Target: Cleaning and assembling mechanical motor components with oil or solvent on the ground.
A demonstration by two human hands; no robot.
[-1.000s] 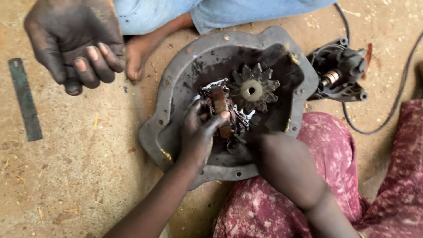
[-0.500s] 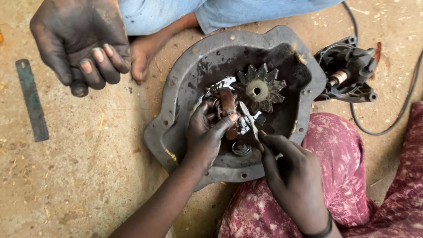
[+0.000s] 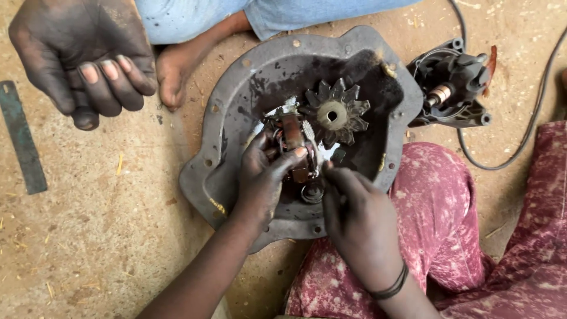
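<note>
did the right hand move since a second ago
Yes. The right hand has come up from the housing's lower rim to the small part beside the toothed gear.

The metal cover (image 3: 248,88) is dull grey with black grease patches. The toothed wheel (image 3: 334,113) is dark with a tan hub. The small part (image 3: 292,139) is rusty brown. The trousers (image 3: 449,201) are maroon mottled with pale pink; the other person's trousers (image 3: 195,15) are light blue. The strip (image 3: 22,139) is dark green, the ground (image 3: 88,236) sandy tan.

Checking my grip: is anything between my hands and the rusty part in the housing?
Nothing visible. The left hand already grips the rusty part, and the right hand reaches it from beside, inside the housing.
</note>
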